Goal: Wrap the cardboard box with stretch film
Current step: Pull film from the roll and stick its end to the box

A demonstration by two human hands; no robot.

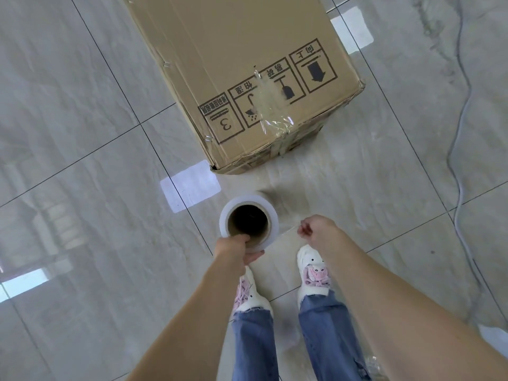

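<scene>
A large brown cardboard box with printed handling symbols lies on the tiled floor ahead of me; a strip of clear tape or film clings to its near top edge. I hold an upright roll of stretch film with a brown cardboard core just in front of my feet. My left hand grips the roll's near rim, fingers hooked into the core. My right hand is pinched on the loose edge of the clear film, pulled out sideways from the roll. Both hands are a short way from the box's near corner.
Glossy grey floor tiles surround the box. A thin grey cable snakes along the floor on the right. My white and pink shoes and blue jeans are below the hands. Crumpled clear film lies at the bottom right.
</scene>
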